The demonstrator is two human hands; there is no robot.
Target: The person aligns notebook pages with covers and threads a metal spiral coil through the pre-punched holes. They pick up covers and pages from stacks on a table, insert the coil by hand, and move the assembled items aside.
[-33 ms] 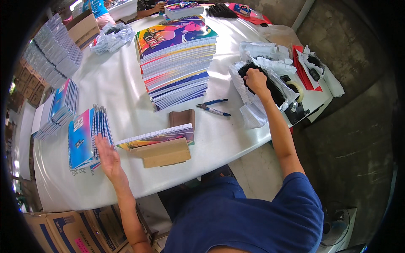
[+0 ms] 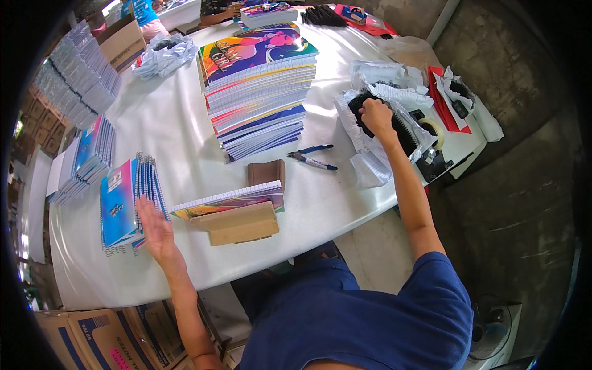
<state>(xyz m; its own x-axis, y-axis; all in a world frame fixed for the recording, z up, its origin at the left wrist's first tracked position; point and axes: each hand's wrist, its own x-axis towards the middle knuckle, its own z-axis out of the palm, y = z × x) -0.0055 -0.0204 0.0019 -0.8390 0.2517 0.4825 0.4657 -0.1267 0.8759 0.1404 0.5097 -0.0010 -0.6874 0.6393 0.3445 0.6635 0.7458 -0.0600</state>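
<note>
On the white table (image 2: 185,117), my right hand (image 2: 375,115) curls its fingers into a bundle of black spiral coils (image 2: 404,132) lying in torn white paper wrap (image 2: 370,163), off to my right. They look light, springy and prone to tangling, so I judge a pinch around one coil's middle best. My left hand (image 2: 155,229) lies flat, fingers spread, against the spiral-bound notebooks (image 2: 120,206).

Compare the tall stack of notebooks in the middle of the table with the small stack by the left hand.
The tall stack holds many notebooks, topped by a purple and pink cover; the small stack holds few, with a blue cover. Wire spirals show on the small stack; none are visible on the tall one. The left hand rests beside the small stack. Both lie flat on the white table.
</note>
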